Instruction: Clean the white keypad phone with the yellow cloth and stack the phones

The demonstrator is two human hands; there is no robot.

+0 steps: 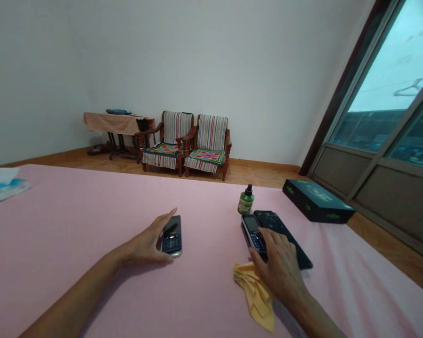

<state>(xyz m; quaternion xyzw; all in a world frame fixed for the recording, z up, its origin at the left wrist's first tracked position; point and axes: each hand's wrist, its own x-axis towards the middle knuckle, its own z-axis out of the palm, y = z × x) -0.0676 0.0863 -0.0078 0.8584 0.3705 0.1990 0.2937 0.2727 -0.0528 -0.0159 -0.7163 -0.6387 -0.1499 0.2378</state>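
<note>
My left hand (148, 242) lies on the pink surface (74, 234), fingers stretched along the left side of a dark keypad phone (172, 236) and touching it. My right hand (278, 265) rests flat, fingers apart, over the near end of a second keypad phone (254, 231) and a flat black case (280, 230) beside it. A crumpled yellow cloth (257, 293) lies just under and left of my right wrist. A small green bottle with a black cap (246, 200) stands upright just beyond the second phone.
A black box with green print (317, 202) sits at the far right edge of the pink surface. White and blue folded items (3, 183) lie at the far left. Two striped wooden chairs (186, 143) and a draped table (114, 123) stand by the wall; a window (391, 108) is on the right.
</note>
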